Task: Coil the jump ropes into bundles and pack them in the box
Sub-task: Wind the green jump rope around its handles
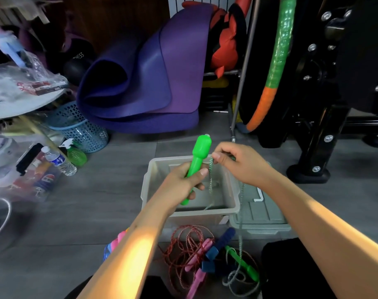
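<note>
My left hand [184, 182] grips a green jump-rope handle [200, 152] upright above the grey plastic box [148, 188]. My right hand [239, 162] pinches that rope's green-white cord [210, 178] just right of the handle. The cord hangs down past the box's right side to a second green handle [243, 263] on the floor. Near my knees lies a tangle: a red-white rope [179, 249] with pink handles [202, 251] and a rope with dark blue handles [221, 242]. More pink and blue handles [113, 244] peek out from behind my left forearm.
The box's grey lid [261, 214] lies on the floor to its right. A folded purple mat [145, 83] stands behind, with a blue basket [80, 128], bottles [58, 160] and clutter at left. A black machine base [308, 167] and a hoop [274, 67] stand at right.
</note>
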Available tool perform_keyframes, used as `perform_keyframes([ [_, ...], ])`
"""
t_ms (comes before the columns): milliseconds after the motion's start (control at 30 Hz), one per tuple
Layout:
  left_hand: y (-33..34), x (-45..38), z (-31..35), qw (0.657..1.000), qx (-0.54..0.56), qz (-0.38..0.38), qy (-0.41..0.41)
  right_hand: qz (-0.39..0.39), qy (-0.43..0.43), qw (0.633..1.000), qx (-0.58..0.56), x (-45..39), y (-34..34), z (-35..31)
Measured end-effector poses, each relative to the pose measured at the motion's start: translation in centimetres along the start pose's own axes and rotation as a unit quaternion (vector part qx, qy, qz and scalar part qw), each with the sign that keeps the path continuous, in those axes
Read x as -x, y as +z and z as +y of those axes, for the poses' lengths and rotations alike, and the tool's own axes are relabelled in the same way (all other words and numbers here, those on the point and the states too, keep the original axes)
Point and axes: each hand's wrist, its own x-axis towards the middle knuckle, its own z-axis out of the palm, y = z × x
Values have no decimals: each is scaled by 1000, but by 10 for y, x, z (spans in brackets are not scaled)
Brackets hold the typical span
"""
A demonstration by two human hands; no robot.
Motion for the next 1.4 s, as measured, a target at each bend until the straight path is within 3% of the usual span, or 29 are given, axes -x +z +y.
perform_keyframes([
  [267,3,4,5,991,121,-52,-17,-22,22,1000,-3,4,1,2],
  [400,-11,-7,5,987,130,97,21,-44,62,997,11,4,-10,11],
  [467,-23,-11,5,974,155,165,25,-5,88,996,15,4,-17,17],
  [533,-28,-11,4,969,163,185,18,56,107,993,1,3,-23,21],
  [633,-26,-10,0,980,109,168,-5,92,109,990,13,2,-22,21],
  [767,-21,-9,-3,984,94,150,16,78,74,994,-6,2,-10,10],
  [933,-4,-4,-2,998,51,26,16,67,40,997,-3,2,7,-3],
  [1000,0,-2,-3,999,46,10,1,73,40,996,-24,1,6,-5],
  [1200,-14,-12,-1,972,114,206,8,-136,120,981,70,3,-13,6],
  [1300,-27,-14,1,956,146,255,8,-107,181,978,17,1,-23,18],
  [1400,-28,-12,-2,973,65,219,-4,-22,167,985,29,0,-21,23],
])
